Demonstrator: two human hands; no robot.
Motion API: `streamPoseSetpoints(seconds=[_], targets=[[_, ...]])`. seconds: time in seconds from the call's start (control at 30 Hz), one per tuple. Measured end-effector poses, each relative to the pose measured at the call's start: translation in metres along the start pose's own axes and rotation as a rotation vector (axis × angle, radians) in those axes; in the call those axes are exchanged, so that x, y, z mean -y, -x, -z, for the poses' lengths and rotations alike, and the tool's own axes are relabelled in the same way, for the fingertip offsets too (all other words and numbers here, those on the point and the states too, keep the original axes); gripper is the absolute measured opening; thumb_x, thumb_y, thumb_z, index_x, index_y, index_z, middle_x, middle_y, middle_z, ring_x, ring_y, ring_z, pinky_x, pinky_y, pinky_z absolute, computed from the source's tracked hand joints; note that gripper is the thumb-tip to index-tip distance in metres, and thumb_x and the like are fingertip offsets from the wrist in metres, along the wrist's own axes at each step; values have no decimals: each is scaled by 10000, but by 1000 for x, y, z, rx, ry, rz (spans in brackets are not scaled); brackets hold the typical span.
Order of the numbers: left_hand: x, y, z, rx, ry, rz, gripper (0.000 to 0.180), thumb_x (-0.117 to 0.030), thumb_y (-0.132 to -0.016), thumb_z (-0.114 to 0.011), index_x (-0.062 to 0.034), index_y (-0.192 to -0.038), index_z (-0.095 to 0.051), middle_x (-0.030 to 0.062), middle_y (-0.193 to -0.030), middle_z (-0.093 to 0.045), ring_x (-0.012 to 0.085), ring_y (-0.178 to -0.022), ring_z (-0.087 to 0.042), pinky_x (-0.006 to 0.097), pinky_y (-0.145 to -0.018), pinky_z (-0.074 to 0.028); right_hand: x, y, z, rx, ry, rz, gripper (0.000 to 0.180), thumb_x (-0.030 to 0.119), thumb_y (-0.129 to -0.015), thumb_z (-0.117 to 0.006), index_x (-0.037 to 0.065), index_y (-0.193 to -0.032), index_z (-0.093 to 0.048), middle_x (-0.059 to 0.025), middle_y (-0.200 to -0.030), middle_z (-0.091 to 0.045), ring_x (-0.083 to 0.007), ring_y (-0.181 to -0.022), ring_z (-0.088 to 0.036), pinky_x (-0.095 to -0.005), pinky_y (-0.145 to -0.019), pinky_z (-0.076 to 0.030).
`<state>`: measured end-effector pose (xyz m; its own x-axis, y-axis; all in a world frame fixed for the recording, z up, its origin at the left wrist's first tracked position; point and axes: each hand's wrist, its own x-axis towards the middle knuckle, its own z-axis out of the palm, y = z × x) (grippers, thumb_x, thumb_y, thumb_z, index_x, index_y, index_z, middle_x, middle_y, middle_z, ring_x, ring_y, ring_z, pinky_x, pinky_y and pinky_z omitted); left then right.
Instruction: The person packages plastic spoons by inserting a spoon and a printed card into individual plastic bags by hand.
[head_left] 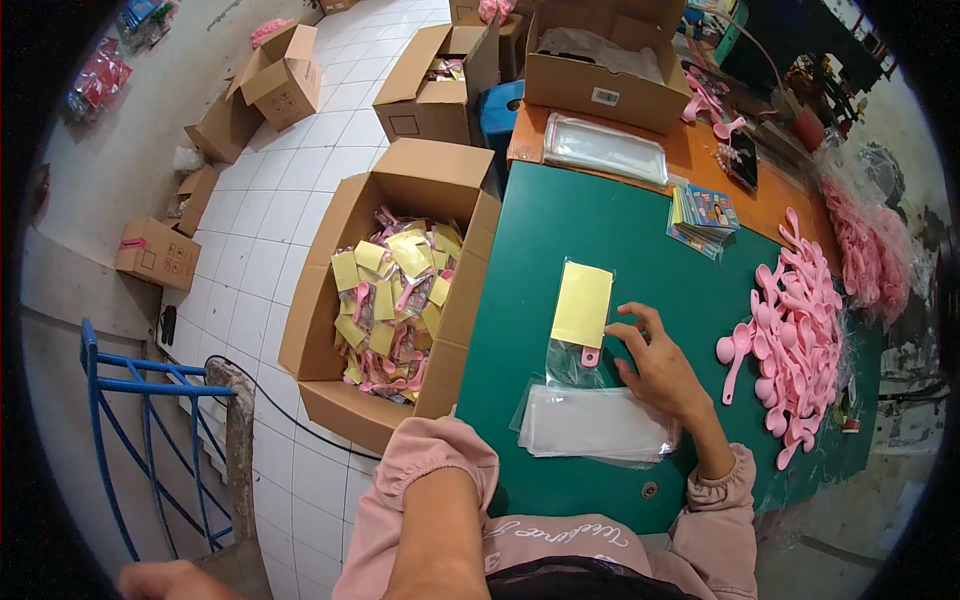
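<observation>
While the right hand (655,365) curves empty beside the yellow-carded packet (582,305), a fingertip brush could skew it; left hand (178,581) cropped, grip unclear.

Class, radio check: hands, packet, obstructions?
Right hand open beside packet; left hand partly visible. Packet flat on green table. Transparent bags by its near end, no blockage seen.
</observation>
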<state>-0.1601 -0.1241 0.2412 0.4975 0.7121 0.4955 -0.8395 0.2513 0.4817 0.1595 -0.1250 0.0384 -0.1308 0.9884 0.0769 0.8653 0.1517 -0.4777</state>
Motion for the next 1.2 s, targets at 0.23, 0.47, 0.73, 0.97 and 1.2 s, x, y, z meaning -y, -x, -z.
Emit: streamPoseSetpoints(seconds=[0.23, 0.47, 0.73, 0.97, 1.2], targets=[[97, -28, 80, 42, -454, -672, 305, -76, -704, -632, -101, -961, -470, 77, -985, -389, 200, -852, -414, 342, -719, -411, 1, 0, -7, 1, -115, 63, 337, -23, -678, -627, 59, -975, -490, -141, -1063, -432, -290, -871, -553, -352, -712, -495], [202, 5, 149, 549, -1903, -38, 235, -254, -699, -649, -112, -868, -569, 61, -964, -499, 172, -905, -481, 391, -777, -338, -5, 2, -9, -1, -120, 161, 272, -7, -667, -649, 45, -899, -516, -142, -1009, -456, -297, -855, -559, -352, -706, -493], [213, 7, 162, 458, -1975, -166, 144, -174, -710, -626, -131, -839, -580, -19, -886, -551, 134, -803, -526, 383, -787, -336, 10, 1, -10, -67, -223, 152, 297, -3, -693, -656, 38, -957, -526, -143, -1025, -437, -275, -873, -564, -340, -755, -494], [200, 0, 163, 453, -1687, -212, 239, -142, -698, -647, -126, -920, -559, 44, -991, -546, 178, -902, -521, 409, -909, -325, -2, 2, -13, -212, -206, 171, 244, -38, -704, -638, 25, -915, -532, -136, -997, -443, -252, -859, -566, -317, -748, -497], [192, -5, 185, 247, -1572, 170, 388, 47, -639, -618, -60, -990, -492, 179, -1107, -429, 343, -1035, -444, 403, -852, -406, -7, -1, -7, -259, -377, 156, 185, 0, -700, -670, 36, -822, -535, -115, -1000, -449, -205, -844, -566, -304, -710, -494]])
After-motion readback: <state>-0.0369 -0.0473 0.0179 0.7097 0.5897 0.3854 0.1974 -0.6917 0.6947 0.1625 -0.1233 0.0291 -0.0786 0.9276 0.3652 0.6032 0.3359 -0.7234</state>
